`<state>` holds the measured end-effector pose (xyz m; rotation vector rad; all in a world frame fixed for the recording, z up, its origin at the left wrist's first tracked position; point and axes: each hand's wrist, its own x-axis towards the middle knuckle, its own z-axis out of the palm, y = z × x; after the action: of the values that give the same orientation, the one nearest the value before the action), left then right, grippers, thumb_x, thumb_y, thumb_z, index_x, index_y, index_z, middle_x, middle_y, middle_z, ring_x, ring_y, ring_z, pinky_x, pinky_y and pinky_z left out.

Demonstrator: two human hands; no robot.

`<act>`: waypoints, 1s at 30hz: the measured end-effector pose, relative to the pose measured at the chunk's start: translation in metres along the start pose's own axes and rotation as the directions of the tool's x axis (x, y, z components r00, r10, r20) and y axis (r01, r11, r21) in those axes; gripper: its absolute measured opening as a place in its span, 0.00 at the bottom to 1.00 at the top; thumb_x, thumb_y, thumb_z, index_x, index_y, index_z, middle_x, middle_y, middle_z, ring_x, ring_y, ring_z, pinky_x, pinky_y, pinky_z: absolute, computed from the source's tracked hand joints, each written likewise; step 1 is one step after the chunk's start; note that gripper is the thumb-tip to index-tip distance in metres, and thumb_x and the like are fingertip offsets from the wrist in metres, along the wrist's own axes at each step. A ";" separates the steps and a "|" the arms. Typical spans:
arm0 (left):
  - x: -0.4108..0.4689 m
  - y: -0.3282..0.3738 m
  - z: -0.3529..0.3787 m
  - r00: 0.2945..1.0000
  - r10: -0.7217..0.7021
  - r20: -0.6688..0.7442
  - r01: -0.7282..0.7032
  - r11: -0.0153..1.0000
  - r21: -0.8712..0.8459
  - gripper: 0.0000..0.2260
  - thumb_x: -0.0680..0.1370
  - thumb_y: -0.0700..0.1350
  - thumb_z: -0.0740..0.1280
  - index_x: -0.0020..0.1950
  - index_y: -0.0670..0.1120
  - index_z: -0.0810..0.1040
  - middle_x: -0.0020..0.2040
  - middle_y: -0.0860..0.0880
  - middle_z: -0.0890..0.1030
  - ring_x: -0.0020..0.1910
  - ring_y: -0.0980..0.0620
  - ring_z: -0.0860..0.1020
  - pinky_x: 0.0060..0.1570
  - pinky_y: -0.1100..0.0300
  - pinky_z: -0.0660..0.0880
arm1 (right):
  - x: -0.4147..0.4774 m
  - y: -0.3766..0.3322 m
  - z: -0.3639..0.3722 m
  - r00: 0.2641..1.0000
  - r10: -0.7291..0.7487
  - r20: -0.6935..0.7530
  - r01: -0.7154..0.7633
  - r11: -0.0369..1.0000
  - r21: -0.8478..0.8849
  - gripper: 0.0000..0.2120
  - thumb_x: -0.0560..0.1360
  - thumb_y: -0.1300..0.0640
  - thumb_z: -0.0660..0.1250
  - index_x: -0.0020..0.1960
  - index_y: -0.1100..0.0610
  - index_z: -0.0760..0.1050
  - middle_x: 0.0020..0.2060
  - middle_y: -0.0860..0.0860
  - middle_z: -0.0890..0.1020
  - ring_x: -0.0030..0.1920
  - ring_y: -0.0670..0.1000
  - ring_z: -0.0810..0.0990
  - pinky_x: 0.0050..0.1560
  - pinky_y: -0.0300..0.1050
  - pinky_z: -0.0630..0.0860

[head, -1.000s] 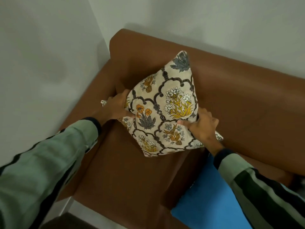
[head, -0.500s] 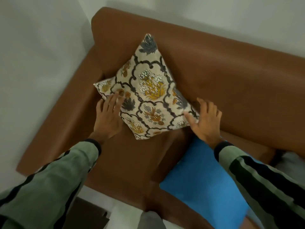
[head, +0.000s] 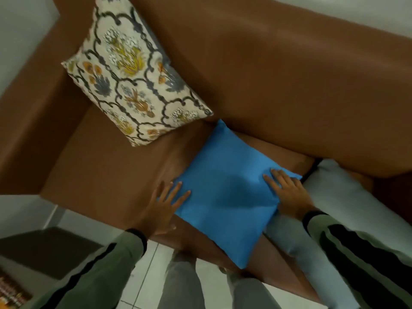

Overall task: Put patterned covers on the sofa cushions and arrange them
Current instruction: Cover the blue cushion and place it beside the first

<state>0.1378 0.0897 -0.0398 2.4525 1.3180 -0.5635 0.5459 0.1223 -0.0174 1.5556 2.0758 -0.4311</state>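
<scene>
A cushion in a cream floral patterned cover [head: 131,85] leans in the left corner of the brown sofa [head: 278,74], with no hand on it. A plain blue cushion [head: 225,192] lies flat on the seat in front of me. My left hand [head: 163,207] rests with spread fingers at its left edge. My right hand [head: 288,194] lies flat on its right edge. Neither hand grips the blue cushion.
A white cushion or fabric [head: 347,197] sits on the seat to the right of the blue one. My legs [head: 185,284] stand against the sofa's front edge on a white tiled floor. A dark mat [head: 46,248] lies at the lower left.
Both hands have let go of the patterned cushion, which stays in the corner. They have moved down and right onto the blue cushion, and my view has tilted down.
</scene>
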 end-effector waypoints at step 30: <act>0.090 -0.042 -0.182 0.953 -0.301 -0.034 0.172 0.630 -0.757 0.47 0.60 0.72 0.74 0.74 0.61 0.59 0.67 0.52 0.75 0.64 0.50 0.76 0.65 0.41 0.73 | 0.007 0.052 -0.096 0.964 0.231 -0.133 0.060 0.297 0.953 0.24 0.64 0.25 0.65 0.59 0.25 0.66 0.54 0.25 0.76 0.54 0.34 0.77 0.51 0.31 0.74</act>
<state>0.1837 0.2565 0.0740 1.6557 1.5450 0.1474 0.5745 0.1947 0.0599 2.4502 1.8938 -1.8154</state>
